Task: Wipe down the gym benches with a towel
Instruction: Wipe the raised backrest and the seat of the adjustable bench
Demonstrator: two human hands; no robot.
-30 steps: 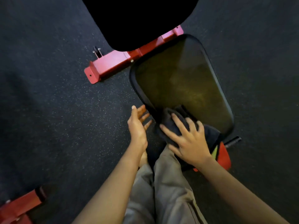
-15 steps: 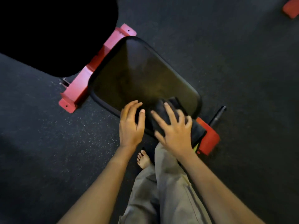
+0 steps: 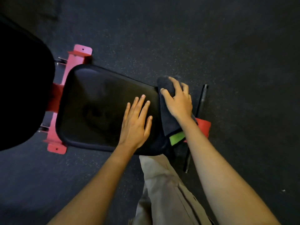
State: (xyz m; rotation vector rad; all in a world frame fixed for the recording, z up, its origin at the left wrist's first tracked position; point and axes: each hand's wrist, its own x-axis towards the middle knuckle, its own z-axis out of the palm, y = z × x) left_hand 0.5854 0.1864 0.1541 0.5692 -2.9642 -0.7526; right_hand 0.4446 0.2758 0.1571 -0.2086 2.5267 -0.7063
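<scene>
the right hand [image 3: 177,101] has slid the dark towel [image 3: 168,122] from the top of the seat pad [image 3: 100,108] to its end edge. the cloth now drapes down that edge, just beside the red frame [image 3: 203,127]. its fingers and thumb are curled round the bunched towel. the left hand [image 3: 135,122], off the pad a second ago, now lies flat on it with fingers straight and slightly apart. the wipe seems to have moved on to the pad's rim.

bench pad [image 3: 100,108] looks like smooth black vinyl with a dull sheen, towel [image 3: 169,122] is dark fuzzy cloth, frame [image 3: 71,62] is red painted metal, floor [image 3: 211,38] is matt, grainy speckled rubber-looking stuff
</scene>
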